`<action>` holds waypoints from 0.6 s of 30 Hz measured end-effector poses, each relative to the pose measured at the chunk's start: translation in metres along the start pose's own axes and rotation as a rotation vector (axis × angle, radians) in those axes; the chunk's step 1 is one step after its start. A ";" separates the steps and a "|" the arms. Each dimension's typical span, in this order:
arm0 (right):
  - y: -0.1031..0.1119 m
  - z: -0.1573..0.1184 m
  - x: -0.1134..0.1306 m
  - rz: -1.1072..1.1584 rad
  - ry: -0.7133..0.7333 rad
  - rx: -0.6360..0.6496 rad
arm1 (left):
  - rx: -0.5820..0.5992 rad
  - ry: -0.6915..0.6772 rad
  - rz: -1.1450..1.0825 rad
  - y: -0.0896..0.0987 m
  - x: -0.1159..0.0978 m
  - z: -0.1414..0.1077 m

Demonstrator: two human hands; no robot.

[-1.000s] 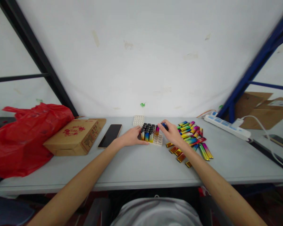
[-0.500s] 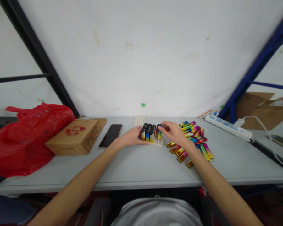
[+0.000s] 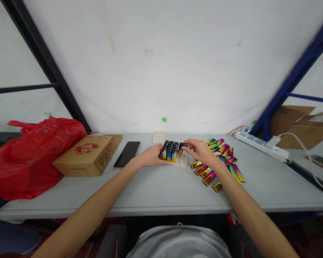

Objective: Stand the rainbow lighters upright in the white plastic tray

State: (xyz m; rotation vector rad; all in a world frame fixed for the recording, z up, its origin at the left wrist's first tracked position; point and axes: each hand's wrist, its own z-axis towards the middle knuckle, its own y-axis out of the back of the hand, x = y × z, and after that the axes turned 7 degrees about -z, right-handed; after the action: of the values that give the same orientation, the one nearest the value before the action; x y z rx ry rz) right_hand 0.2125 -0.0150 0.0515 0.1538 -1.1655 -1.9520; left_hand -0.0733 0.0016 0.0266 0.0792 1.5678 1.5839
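Several lighters with black tops (image 3: 170,150) stand upright in rows in a white holed tray (image 3: 182,159) at the middle of the table. My left hand (image 3: 152,155) curls round the left end of this tray, its thumb along the front and its fingers behind the lighters. At the tray's right part, my right hand (image 3: 199,149) pinches a single lighter (image 3: 181,148) by its upper end; it leans over the holes. To the right of that hand lies a loose pile of shiny multicoloured lighters (image 3: 209,178), partly covered by my forearm.
A second white holed tray (image 3: 159,137) lies near the wall. Left are a black phone (image 3: 127,154), a cardboard box (image 3: 83,154) and a red plastic bag (image 3: 34,157). A white power strip (image 3: 261,145) with a plugged-in cable lies at the right, beside cardboard (image 3: 304,125).
The lighter in my right hand has gone from nearly upright to tilted. My left hand keeps its place at the tray.
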 end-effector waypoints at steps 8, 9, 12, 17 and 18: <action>0.003 -0.001 -0.001 -0.006 -0.029 0.166 | 0.000 -0.001 0.003 0.000 -0.002 0.000; 0.004 -0.001 -0.001 -0.015 -0.041 0.179 | 0.004 -0.003 0.004 0.000 -0.002 0.000; 0.002 0.000 -0.002 -0.040 -0.088 0.187 | 0.005 -0.001 0.013 0.000 -0.001 0.000; -0.006 0.003 -0.001 -0.183 -0.181 0.187 | -0.003 0.015 0.009 0.001 -0.002 0.000; -0.006 0.003 -0.001 -0.203 -0.192 0.195 | -0.002 0.018 0.002 0.001 -0.002 0.000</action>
State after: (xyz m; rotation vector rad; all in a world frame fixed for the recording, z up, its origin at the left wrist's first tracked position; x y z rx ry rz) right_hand 0.2081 -0.0115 0.0484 0.1972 -1.5180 -2.0607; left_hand -0.0725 0.0003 0.0283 0.0653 1.5805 1.5924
